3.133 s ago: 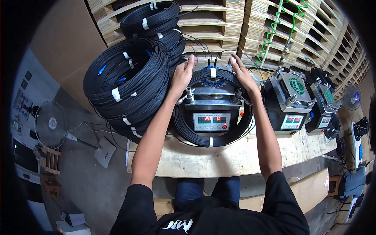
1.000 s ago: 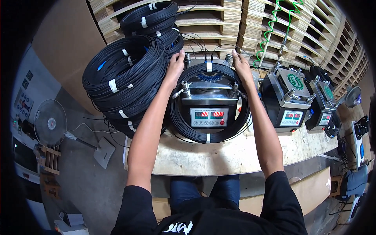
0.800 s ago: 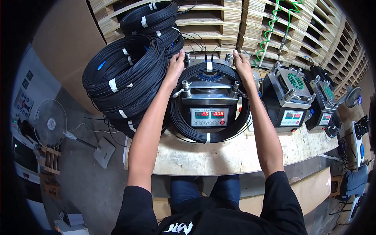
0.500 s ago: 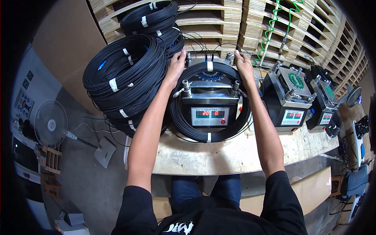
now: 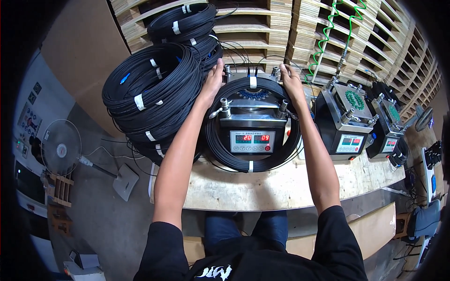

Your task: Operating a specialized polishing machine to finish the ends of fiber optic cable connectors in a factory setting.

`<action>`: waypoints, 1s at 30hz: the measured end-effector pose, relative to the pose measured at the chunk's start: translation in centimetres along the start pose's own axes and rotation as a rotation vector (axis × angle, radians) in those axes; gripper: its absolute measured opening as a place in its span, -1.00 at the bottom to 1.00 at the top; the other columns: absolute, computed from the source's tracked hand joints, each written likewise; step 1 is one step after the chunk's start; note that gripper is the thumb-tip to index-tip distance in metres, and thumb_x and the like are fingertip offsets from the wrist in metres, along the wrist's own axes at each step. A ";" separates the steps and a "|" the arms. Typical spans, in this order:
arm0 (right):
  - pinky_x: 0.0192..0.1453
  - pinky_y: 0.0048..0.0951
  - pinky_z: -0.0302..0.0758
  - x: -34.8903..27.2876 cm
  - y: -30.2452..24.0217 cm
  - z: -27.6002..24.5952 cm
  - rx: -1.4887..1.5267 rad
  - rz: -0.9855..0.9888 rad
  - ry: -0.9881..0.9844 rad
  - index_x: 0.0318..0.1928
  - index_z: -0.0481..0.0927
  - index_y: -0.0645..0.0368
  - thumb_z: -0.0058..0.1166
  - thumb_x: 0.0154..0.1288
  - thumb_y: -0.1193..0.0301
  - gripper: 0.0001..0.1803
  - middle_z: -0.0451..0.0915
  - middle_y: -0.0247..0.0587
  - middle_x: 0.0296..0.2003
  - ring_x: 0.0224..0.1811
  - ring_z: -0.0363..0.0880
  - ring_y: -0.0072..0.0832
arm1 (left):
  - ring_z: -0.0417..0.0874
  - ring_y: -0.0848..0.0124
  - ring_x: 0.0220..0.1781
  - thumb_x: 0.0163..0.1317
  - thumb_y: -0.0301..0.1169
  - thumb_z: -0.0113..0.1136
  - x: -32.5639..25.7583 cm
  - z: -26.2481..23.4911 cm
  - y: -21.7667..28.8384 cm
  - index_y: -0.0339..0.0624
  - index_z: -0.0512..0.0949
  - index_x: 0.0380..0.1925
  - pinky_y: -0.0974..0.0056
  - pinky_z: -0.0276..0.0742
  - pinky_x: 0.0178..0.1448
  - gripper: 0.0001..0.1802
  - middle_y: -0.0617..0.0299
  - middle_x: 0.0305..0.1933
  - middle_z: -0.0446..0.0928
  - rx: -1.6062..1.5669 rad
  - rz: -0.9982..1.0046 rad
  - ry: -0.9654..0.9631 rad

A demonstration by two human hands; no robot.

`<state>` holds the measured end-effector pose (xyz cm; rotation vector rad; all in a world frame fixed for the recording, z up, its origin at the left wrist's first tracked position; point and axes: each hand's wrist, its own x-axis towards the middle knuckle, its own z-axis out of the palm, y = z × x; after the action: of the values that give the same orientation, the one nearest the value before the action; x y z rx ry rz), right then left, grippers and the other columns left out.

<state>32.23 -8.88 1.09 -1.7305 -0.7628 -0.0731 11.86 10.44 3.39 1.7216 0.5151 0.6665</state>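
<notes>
A coil of black cable (image 5: 215,149), bound with white tape, lies looped around the front of a polishing machine (image 5: 252,121) with metal clamp posts and a blue-toothed disc. Thin black leads with blue ends (image 5: 248,71) stand up at its back. My left hand (image 5: 213,85) is by the machine's rear left post, beside the coil, fingers stretched upward. At the rear right post is my right hand (image 5: 292,84), its fingers extended and slightly bent. Both hands are nearest the coil's upper sides; whether they touch it is unclear. Neither visibly grips anything.
Stacked black cable coils (image 5: 150,107) stand at the left. Two similar machines (image 5: 344,122) with green-dotted tops are on the right of the wooden table (image 5: 225,192). Green spiral hoses (image 5: 323,44) hang before wooden pallets (image 5: 248,28). A fan (image 5: 61,150) stands at left.
The red digits on the middle machine's display have changed. The view has shifted slightly; my hands stay by the rear posts, and the coil stays around the machine.
</notes>
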 end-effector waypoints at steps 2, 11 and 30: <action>0.25 -0.22 0.46 -0.2 -0.5 0.1 0.020 -0.014 0.013 0.19 0.56 0.18 -0.03 0.46 -0.15 -0.34 0.64 0.21 0.04 0.18 0.60 0.01 | 0.50 0.07 0.21 0.38 0.43 -0.32 0.2 -0.1 -0.3 -0.12 0.27 0.44 0.08 0.45 0.31 -0.04 -0.24 0.30 0.37 0.003 0.027 -0.012; 0.25 -0.20 0.47 -0.6 -1.3 -0.3 -0.090 0.080 0.021 0.19 0.57 0.19 -0.02 0.44 -0.17 -0.31 0.65 0.20 0.03 0.17 0.60 0.01 | 0.48 0.29 0.06 0.42 0.38 -0.24 -0.3 0.4 0.1 -0.33 0.42 0.23 0.17 0.44 0.18 -0.09 0.05 0.00 0.48 -0.068 -0.015 -0.001; 0.32 -0.17 0.42 -0.1 -0.3 0.2 -0.106 0.047 -0.031 0.22 0.55 0.15 -0.03 0.46 -0.14 -0.35 0.58 0.25 0.13 0.25 0.52 0.07 | 0.51 0.32 -0.02 0.47 0.24 -0.13 0.2 0.3 -0.2 -0.28 0.43 0.26 0.24 0.40 0.19 -0.22 0.13 -0.07 0.54 0.119 0.020 -0.015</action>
<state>31.92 -8.77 1.18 -1.8532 -0.7522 -0.0557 12.24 10.43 3.16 1.8442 0.5366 0.6481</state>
